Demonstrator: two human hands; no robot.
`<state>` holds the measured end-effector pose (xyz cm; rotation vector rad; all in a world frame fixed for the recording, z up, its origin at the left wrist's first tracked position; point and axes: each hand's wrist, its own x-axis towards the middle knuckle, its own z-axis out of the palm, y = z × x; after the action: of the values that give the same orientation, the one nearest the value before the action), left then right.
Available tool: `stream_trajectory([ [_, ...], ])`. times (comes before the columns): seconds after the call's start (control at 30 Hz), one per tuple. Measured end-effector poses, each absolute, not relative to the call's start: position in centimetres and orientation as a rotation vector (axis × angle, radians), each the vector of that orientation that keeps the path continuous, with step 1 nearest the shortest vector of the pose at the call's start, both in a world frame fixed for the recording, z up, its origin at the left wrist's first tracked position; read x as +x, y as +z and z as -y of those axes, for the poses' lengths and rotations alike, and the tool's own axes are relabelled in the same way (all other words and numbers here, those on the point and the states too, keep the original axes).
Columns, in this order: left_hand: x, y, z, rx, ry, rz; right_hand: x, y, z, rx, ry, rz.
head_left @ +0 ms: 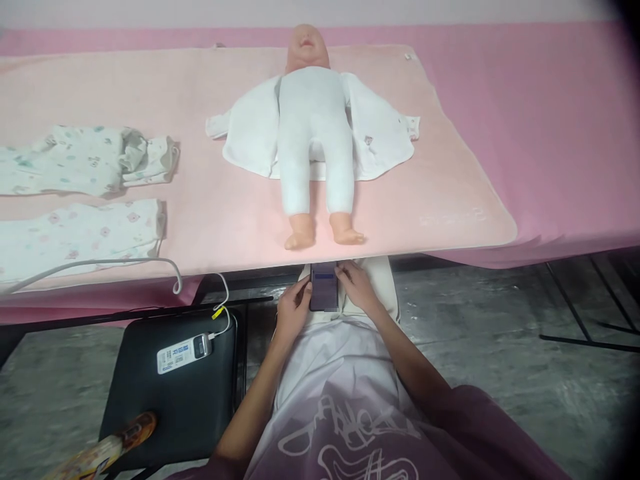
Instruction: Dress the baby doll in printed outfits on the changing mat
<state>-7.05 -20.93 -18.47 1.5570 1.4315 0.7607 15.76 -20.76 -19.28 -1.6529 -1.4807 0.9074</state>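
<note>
My left hand (295, 308) and my right hand (357, 285) are down at my lap, below the table's front edge. Between them a dark phone (325, 287) is held by its two sides, with the fingers of each hand at one edge. On the table a baby doll (314, 113) in white lies on its back, its head away from me and its bare feet towards me. A white garment (383, 133) is spread open under the doll, its sleeves reaching out to both sides.
Folded patterned baby clothes (75, 160) lie at the left of the pink mat (440, 200). Below them a grey cable (125, 261) hangs over the edge. A black stool (145, 400) at the lower left bears a white power bank (183, 353) and a colourful packet (107, 453).
</note>
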Motion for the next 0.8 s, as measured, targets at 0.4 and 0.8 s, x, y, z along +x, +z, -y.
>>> stream_trajectory([
  [0.4, -7.3, -17.4, 21.5, 1.779, 0.675, -1.544, 15.6, -19.2, 20.7, -1.692, 0.964, 1.4],
  [0.8, -9.1, -13.2, 21.1, 1.792, 0.545, -1.524, 17.9, -18.2, 21.9, -1.751, 0.856, 1.483],
])
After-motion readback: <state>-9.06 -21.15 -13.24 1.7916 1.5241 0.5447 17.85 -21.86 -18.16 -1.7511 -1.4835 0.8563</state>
